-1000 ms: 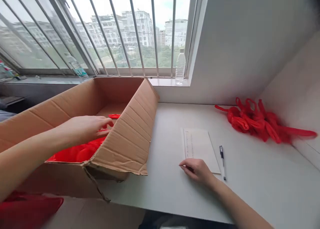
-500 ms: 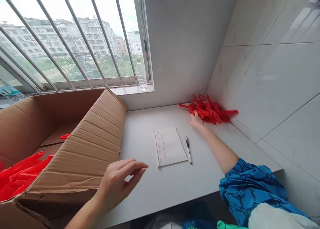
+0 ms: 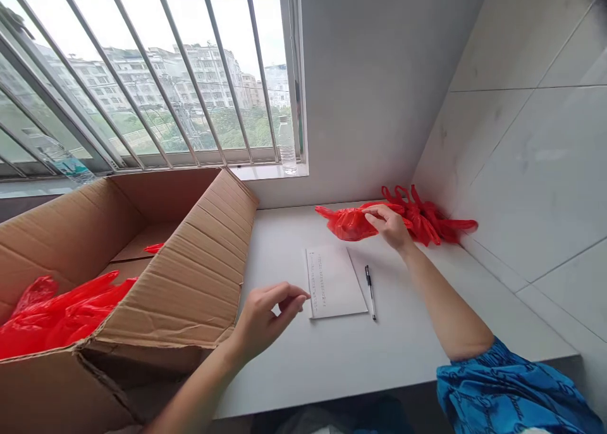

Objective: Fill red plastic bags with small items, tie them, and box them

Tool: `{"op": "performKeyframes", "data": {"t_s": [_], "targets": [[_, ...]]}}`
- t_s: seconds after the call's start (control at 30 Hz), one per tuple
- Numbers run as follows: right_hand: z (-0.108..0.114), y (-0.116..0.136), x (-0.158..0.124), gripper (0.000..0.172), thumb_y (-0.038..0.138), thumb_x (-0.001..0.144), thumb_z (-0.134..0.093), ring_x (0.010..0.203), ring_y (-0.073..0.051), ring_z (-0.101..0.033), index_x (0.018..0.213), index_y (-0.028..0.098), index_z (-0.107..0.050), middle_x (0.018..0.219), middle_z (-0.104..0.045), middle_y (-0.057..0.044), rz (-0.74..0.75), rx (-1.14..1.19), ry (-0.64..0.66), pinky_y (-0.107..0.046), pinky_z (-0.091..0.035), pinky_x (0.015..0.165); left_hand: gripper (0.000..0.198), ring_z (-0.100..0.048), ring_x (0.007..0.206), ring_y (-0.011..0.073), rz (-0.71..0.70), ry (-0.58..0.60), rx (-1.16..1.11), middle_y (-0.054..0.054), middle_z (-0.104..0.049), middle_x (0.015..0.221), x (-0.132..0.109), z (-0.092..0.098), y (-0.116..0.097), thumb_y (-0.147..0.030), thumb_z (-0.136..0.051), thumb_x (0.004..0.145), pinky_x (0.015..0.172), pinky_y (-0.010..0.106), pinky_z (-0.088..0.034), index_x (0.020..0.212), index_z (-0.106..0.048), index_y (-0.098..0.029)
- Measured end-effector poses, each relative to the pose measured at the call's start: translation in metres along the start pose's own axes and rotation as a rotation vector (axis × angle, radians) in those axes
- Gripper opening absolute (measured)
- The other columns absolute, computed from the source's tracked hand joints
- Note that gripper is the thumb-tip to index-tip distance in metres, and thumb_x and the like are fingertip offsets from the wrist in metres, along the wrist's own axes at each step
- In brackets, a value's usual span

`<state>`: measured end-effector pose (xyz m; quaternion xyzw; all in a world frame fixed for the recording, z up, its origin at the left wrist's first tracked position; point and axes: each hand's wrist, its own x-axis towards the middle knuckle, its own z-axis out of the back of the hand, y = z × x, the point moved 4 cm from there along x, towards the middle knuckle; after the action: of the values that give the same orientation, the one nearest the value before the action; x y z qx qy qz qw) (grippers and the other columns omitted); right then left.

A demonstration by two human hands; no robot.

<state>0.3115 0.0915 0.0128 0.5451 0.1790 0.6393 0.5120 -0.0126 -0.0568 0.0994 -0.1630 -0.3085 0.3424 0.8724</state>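
Pinched in my right hand [image 3: 391, 228] is a knotted red plastic bag [image 3: 348, 224], which stretches left over the back of the white table [image 3: 279, 358]. Just behind that hand, a heap of red plastic bags [image 3: 429, 222] lies in the corner against the tiled wall. My left hand [image 3: 270, 317] hovers over the table beside the cardboard box, thumb and fingertips drawn together with nothing visible in them. Its fingertips are near the left edge of a notebook [image 3: 336, 282] with rows of small writing. A black-capped pen [image 3: 370, 293] lies right of the notebook.
A large open cardboard box [image 3: 194, 276] stands at the left, with red plastic bags [image 3: 61, 314] inside. A clear bottle [image 3: 287, 146] stands on the windowsill; another bottle [image 3: 71, 165] leans at the far left. Metal bars cross the window. A tiled wall [image 3: 535, 168] bounds the right.
My right hand has taken hold of a red bag and drawn it left out of the heap. My left hand has moved rightward to the notebook's edge. The view has shifted left.
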Motion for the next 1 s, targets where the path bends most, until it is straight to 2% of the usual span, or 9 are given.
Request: {"op": "performKeyframes", "data": {"t_s": [0.1, 0.17, 0.27, 0.33, 0.43, 0.57, 0.7, 0.87, 1.0], "targets": [[-0.02, 0.022, -0.02, 0.026, 0.043, 0.093, -0.055, 0.102, -0.022, -0.066, 0.092, 0.023, -0.072, 0.1, -0.073, -0.004, 0.023, 0.239, 0.133, -0.036, -0.051, 0.092, 0.014, -0.062, 0.057, 0.008, 0.059, -0.092, -0.056, -0.001, -0.068, 0.07, 0.007, -0.002, 0.008, -0.024, -0.055, 0.096, 0.056, 0.018, -0.046, 0.091, -0.068, -0.019], [-0.039, 0.028, -0.039, 0.027, 0.042, 0.092, -0.055, 0.092, -0.021, -0.068, 0.082, 0.023, -0.072, 0.091, -0.074, -0.002, -0.01, 0.263, 0.267, -0.035, -0.052, 0.087, 0.016, -0.063, 0.061, 0.0093, 0.123, -0.153, -0.055, 0.0, -0.069, 0.074, 0.013, -0.006, 0.018, -0.027, -0.054, 0.097, 0.059, 0.02, -0.048, 0.093, -0.068, -0.019], [-0.06, 0.03, -0.065, 0.025, 0.04, 0.091, -0.058, 0.083, -0.019, -0.067, 0.078, 0.023, -0.072, 0.085, -0.073, -0.001, -0.033, 0.205, 0.38, -0.034, -0.052, 0.082, 0.02, -0.066, 0.076, 0.0129, 0.22, -0.107, 0.022, 0.002, -0.07, 0.092, 0.027, -0.023, 0.034, -0.033, -0.052, 0.097, 0.062, 0.022, -0.049, 0.1, -0.068, -0.022], [-0.066, 0.031, -0.076, 0.023, 0.038, 0.091, -0.058, 0.081, -0.019, -0.066, 0.08, 0.024, -0.072, 0.087, -0.072, -0.002, -0.016, 0.185, 0.378, -0.033, -0.052, 0.079, 0.02, -0.065, 0.086, 0.0158, 0.245, 0.008, 0.111, 0.003, -0.069, 0.103, 0.035, -0.04, 0.044, -0.034, -0.053, 0.096, 0.065, 0.024, -0.049, 0.104, -0.069, -0.025], [-0.066, 0.034, -0.085, 0.02, 0.036, 0.092, -0.056, 0.083, -0.018, -0.066, 0.083, 0.024, -0.07, 0.094, -0.072, -0.002, 0.03, 0.157, 0.329, -0.03, -0.051, 0.071, 0.017, -0.064, 0.089, 0.0196, 0.244, 0.14, 0.261, 0.002, -0.07, 0.099, 0.043, -0.068, 0.055, -0.032, -0.061, 0.089, 0.069, 0.027, -0.049, 0.103, -0.07, -0.027], [-0.059, 0.038, -0.09, 0.014, 0.034, 0.091, -0.06, 0.081, -0.018, -0.064, 0.082, 0.025, -0.065, 0.093, -0.071, -0.001, 0.093, -0.005, 0.214, -0.03, -0.049, 0.069, 0.008, -0.063, 0.081, 0.0186, 0.267, 0.165, 0.32, -0.002, -0.073, 0.088, 0.045, -0.089, 0.068, -0.024, -0.063, 0.086, 0.067, 0.027, -0.046, 0.09, -0.07, -0.027], [-0.061, 0.041, -0.095, 0.012, 0.038, 0.089, -0.065, 0.074, -0.018, -0.06, 0.086, 0.025, -0.065, 0.084, -0.07, -0.001, 0.153, -0.144, 0.194, -0.03, -0.046, 0.067, 0.011, -0.062, 0.079, 0.017, 0.278, 0.099, 0.293, -0.002, -0.073, 0.088, 0.045, -0.094, 0.073, -0.021, -0.058, 0.089, 0.068, 0.027, -0.045, 0.084, -0.067, -0.025], [-0.067, 0.036, -0.098, 0.015, 0.04, 0.093, -0.06, 0.069, -0.016, -0.06, 0.093, 0.027, -0.068, 0.086, -0.069, -0.001, 0.185, -0.153, 0.275, -0.027, -0.042, 0.059, 0.013, -0.062, 0.081, 0.0168, 0.29, 0.044, 0.218, -0.001, -0.071, 0.088, 0.046, -0.095, 0.075, -0.025, -0.053, 0.093, 0.07, 0.028, -0.045, 0.085, -0.064, -0.024], [-0.046, 0.022, -0.091, 0.017, 0.033, 0.096, -0.055, 0.063, -0.014, -0.056, 0.087, 0.027, -0.068, 0.084, -0.067, 0.0, 0.119, -0.094, 0.263, -0.027, -0.041, 0.059, 0.017, -0.064, 0.081, 0.0166, 0.362, -0.063, 0.15, 0.001, -0.07, 0.087, 0.041, -0.074, 0.094, -0.031, -0.049, 0.095, 0.073, 0.028, -0.047, 0.088, -0.063, -0.023]]}}
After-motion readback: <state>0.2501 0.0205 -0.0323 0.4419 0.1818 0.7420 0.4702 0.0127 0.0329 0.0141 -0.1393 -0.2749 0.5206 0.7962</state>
